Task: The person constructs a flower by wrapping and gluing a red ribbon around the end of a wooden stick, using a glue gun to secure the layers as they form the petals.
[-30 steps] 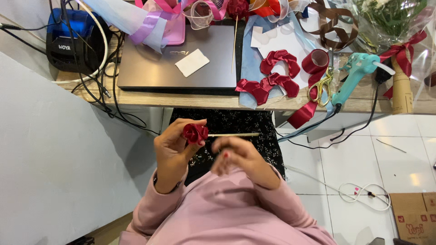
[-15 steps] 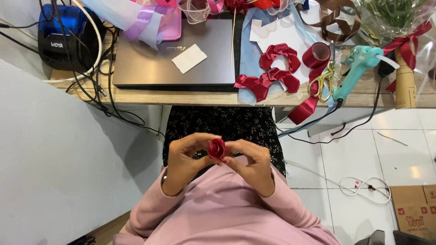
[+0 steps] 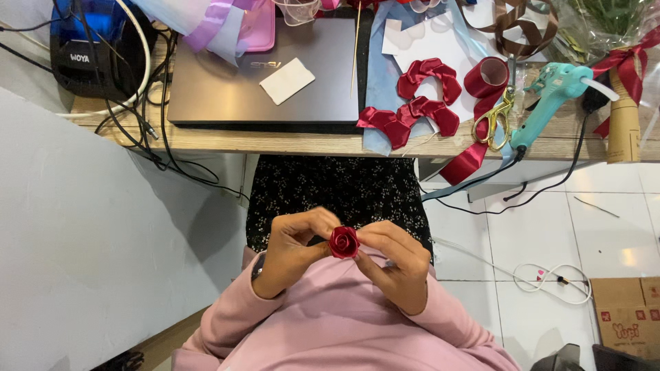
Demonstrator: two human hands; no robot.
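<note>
A small red ribbon rose [image 3: 344, 242] sits low in the middle of the view, pinched from both sides over the person's lap. The left hand [image 3: 292, 251] closes on it from nine o'clock with thumb and forefinger, and the right hand [image 3: 393, 264] grips it from three o'clock, fingers curled (its stem, if any, is hidden behind them). At twelve o'clock the table [image 3: 289, 141] carries a closed grey laptop [image 3: 227, 82] with a white card [image 3: 287, 80] on its lid. Toward one o'clock lie folded red ribbon pieces [image 3: 419, 99], gold scissors [image 3: 496, 118] and a teal glue gun [image 3: 550, 96]. A blue and black device [image 3: 86, 51] with cables sits at eleven o'clock.
</note>
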